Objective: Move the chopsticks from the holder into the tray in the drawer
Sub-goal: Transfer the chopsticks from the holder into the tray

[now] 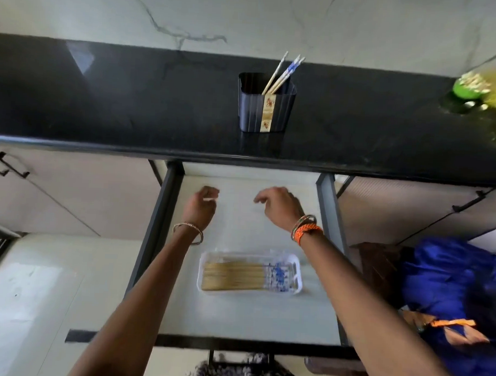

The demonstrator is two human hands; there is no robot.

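A dark ribbed holder (266, 103) stands on the black counter with a few blue-patterned chopsticks (283, 72) leaning out of it to the right. Below it, the open drawer (235, 312) holds a clear tray (298, 271) with several chopsticks (237, 275) lying side by side, their blue ends to the right. My left hand (200, 205) hovers over the back of the drawer with its fingers curled. A short pale sliver shows at the fingertips, too blurred to identify. My right hand (280, 207) hovers beside it, fingers loosely bent with nothing in them.
The black counter (131, 103) runs across the view in front of a marbled wall. A green and yellow object (478, 90) sits at its right end. Closed cabinet fronts flank the drawer. A person in blue (449, 296) crouches at the right.
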